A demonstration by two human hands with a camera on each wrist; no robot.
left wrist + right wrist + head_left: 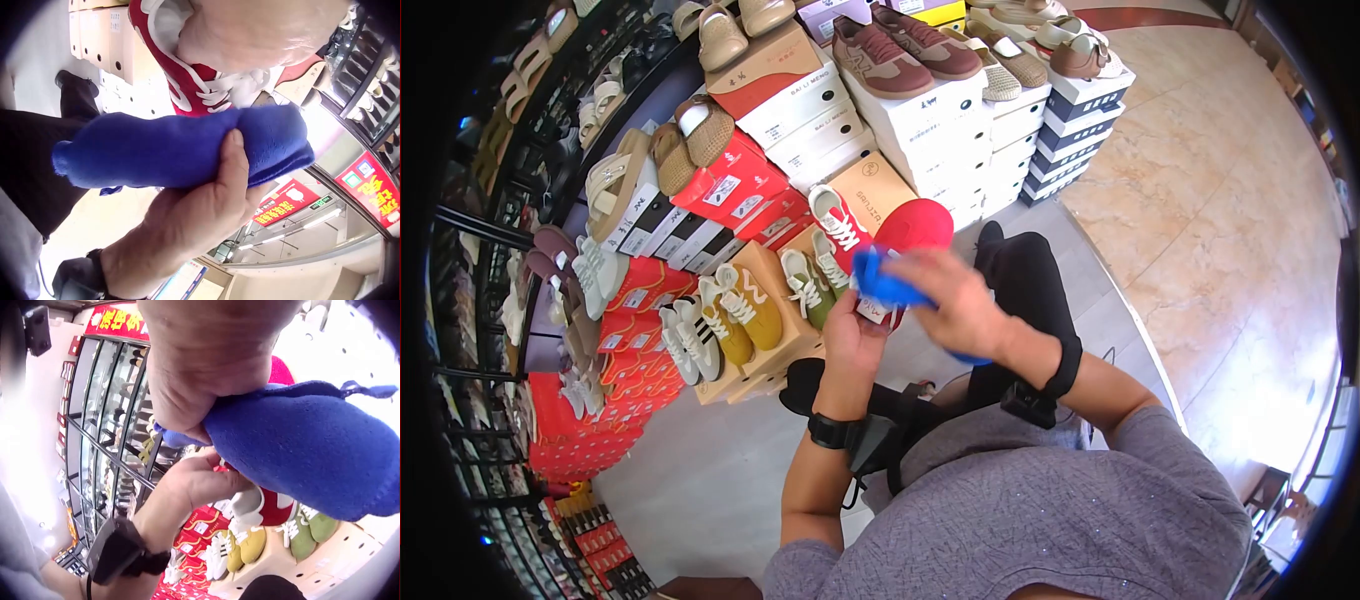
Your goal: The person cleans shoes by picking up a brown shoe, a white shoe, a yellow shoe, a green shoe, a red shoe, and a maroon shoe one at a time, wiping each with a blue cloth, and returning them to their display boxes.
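Observation:
My left hand [852,335] grips a red sneaker [920,222] with white trim and laces, its rounded red end turned up and away from me. In the left wrist view the left hand's fingers [250,31] reach into the opening of the shoe. A folded blue cloth [885,282] is held in my right hand [960,300], over the near part of the sneaker. Seen from the right wrist, a wide flap of the cloth [306,447] hangs out from the hand and covers part of the shoe.
Several display pairs stand on shoeboxes ahead: a red-and-white sneaker [837,215], green sneakers [815,290], yellow sneakers [750,310] and white striped ones [690,340]. White shoebox stacks [930,130] rise behind. Shoe racks [510,250] line the left; tiled floor [1200,180] lies right.

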